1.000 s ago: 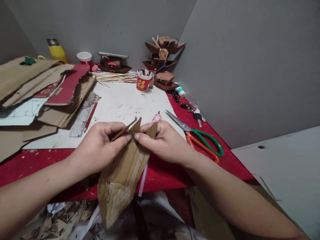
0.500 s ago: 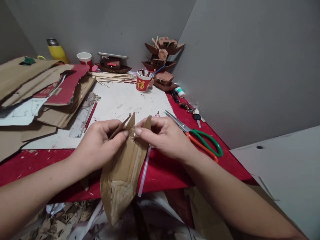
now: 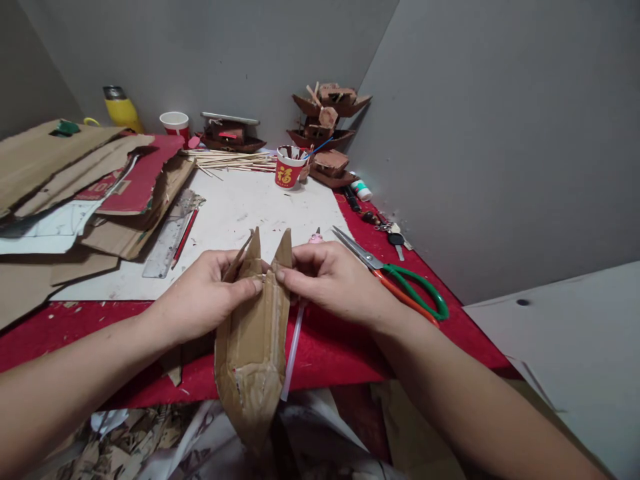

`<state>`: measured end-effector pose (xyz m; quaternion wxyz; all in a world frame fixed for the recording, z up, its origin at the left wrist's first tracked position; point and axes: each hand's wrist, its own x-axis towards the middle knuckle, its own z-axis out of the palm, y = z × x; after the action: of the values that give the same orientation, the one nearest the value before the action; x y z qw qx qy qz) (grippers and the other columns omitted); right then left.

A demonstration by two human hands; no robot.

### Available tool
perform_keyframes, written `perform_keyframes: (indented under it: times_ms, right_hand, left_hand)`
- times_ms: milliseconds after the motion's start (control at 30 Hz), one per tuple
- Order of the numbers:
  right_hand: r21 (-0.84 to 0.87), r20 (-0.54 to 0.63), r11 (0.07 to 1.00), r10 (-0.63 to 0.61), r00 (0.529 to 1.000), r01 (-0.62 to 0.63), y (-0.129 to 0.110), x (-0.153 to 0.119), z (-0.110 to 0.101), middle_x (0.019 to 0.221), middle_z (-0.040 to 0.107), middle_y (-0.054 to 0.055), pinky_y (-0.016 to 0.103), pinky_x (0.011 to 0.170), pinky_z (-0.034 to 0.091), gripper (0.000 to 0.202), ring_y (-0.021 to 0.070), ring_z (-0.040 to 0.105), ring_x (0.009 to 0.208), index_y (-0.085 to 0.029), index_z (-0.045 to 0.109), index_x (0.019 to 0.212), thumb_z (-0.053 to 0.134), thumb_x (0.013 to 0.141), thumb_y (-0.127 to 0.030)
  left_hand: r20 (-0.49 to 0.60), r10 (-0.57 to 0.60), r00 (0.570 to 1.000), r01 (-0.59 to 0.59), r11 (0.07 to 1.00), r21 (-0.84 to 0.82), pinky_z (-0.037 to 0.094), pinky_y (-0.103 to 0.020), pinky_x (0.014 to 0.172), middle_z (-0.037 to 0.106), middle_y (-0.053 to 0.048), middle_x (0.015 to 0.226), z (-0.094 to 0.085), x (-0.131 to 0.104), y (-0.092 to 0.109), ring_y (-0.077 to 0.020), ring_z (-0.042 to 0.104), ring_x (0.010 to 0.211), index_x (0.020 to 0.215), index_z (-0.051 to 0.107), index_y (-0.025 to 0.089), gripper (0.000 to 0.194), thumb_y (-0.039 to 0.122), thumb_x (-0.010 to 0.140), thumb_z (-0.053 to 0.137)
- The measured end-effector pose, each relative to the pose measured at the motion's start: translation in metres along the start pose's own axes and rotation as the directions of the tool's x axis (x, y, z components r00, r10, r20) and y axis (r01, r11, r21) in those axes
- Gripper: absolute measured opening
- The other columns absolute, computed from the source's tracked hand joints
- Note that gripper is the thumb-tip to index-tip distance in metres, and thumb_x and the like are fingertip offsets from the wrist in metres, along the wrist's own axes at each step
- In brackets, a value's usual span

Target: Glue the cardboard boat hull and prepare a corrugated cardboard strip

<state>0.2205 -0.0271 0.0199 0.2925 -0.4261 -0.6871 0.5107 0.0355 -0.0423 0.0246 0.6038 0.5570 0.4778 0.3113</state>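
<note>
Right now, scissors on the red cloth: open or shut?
Open. The scissors lie flat by the right hand, untouched; the green and orange handle loops are spread apart.

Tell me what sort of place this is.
Most likely a home craft corner for cardboard model-making. Both hands pinch a folded cardboard piece over a red-covered table; scissors, a bundle of wooden sticks and small brown model boats stacked in the corner point to that.

even soft light, sharp, wide-angle edge warp
</note>
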Motion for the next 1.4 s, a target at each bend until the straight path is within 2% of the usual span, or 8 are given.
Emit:
perform_keyframes:
  times_ms: [300,400,567,767,867,967,1100,1400]
  right_hand:
    - [-0.336,-0.070,0.935,-0.146,0.987,0.114,0.003,-0.002,0.012,0.058,0.041,-0.005,0.021,0.050,0.029,0.019,0.0085,0.036,0.055,-0.017,0.047,0.062,0.050,0.081,-0.019]
    - [-0.226,-0.055,0.972,-0.079,0.995,0.065,0.004,0.001,0.010,0.057,0.045,-0.004,0.020,0.048,0.032,0.017,0.0082,0.040,0.052,-0.017,0.048,0.065,0.053,0.081,-0.022]
    - [0.145,0.163,0.983,0.085,0.983,-0.109,0.005,0.008,-0.004,0.054,0.055,-0.002,0.019,0.042,0.038,0.024,0.0102,0.053,0.047,-0.014,0.056,0.078,0.060,0.080,-0.038]
    - [-0.050,0.020,0.995,-0.083,0.996,0.084,0.005,0.004,-0.004,0.059,0.049,-0.003,0.020,0.048,0.038,0.024,0.0090,0.046,0.052,-0.014,0.059,0.076,0.053,0.088,-0.034]
    - [-0.081,0.032,0.990,-0.110,0.993,0.112,0.004,0.002,-0.001,0.062,0.047,-0.003,0.021,0.050,0.036,0.026,0.0095,0.043,0.055,-0.014,0.057,0.074,0.051,0.089,-0.033]
    - [-0.093,0.096,0.989,-0.110,0.989,0.119,0.003,0.001,0.000,0.060,0.044,-0.004,0.022,0.049,0.033,0.027,0.0091,0.042,0.053,-0.016,0.051,0.069,0.051,0.090,-0.032]
    - [-0.118,0.155,0.985,-0.104,0.982,0.123,0.004,0.000,0.000,0.060,0.043,-0.005,0.021,0.049,0.035,0.025,0.0086,0.042,0.052,-0.016,0.050,0.070,0.049,0.091,-0.030]
    - [-0.202,0.346,0.975,-0.016,0.938,0.092,-0.002,-0.004,-0.005,0.062,0.050,-0.003,0.021,0.049,0.035,0.023,0.0095,0.047,0.054,-0.015,0.051,0.076,0.043,0.094,-0.027]
  left_hand:
    - [-0.055,0.110,0.992,-0.109,0.993,0.035,0.048,-0.020,0.059,0.071,0.001,0.072,0.007,-0.009,-0.005,-0.0136,0.063,0.066,0.090,0.072,0.018,0.017,0.015,0.076,0.063]
    - [-0.064,0.113,0.992,-0.113,0.994,-0.001,0.049,-0.020,0.059,0.071,0.001,0.073,0.006,-0.010,-0.003,-0.0138,0.064,0.067,0.090,0.073,0.018,0.016,0.017,0.076,0.065]
    - [0.016,0.014,1.000,-0.012,0.997,-0.079,0.053,-0.023,0.064,0.074,-0.001,0.080,-0.003,-0.007,0.005,-0.0169,0.067,0.073,0.095,0.073,0.018,0.021,0.022,0.074,0.070]
    - [0.164,0.060,0.985,-0.041,0.992,-0.120,0.050,-0.025,0.084,0.072,-0.002,0.105,-0.015,-0.007,0.016,-0.0199,0.064,0.099,0.109,0.069,0.024,0.034,0.032,0.077,0.071]
    - [0.162,0.008,0.987,0.032,0.970,-0.243,0.053,-0.027,0.071,0.072,-0.006,0.099,-0.022,-0.003,0.018,-0.0208,0.066,0.087,0.103,0.072,0.019,0.041,0.050,0.077,0.065]
    - [0.112,-0.113,0.987,0.141,0.947,-0.287,0.049,-0.021,0.057,0.072,-0.005,0.074,-0.030,0.008,0.010,-0.0138,0.063,0.064,0.084,0.074,0.014,0.032,0.044,0.074,0.070]
    - [0.295,-0.216,0.931,0.276,0.945,-0.177,0.046,-0.018,0.052,0.071,-0.004,0.067,-0.035,0.022,-0.008,-0.0089,0.059,0.053,0.073,0.074,0.012,0.023,0.032,0.064,0.081]
    - [0.333,-0.168,0.928,0.191,0.981,-0.038,0.043,-0.013,0.048,0.066,0.002,0.056,-0.029,0.022,-0.005,-0.0050,0.054,0.049,0.065,0.073,0.015,0.011,0.024,0.070,0.077]
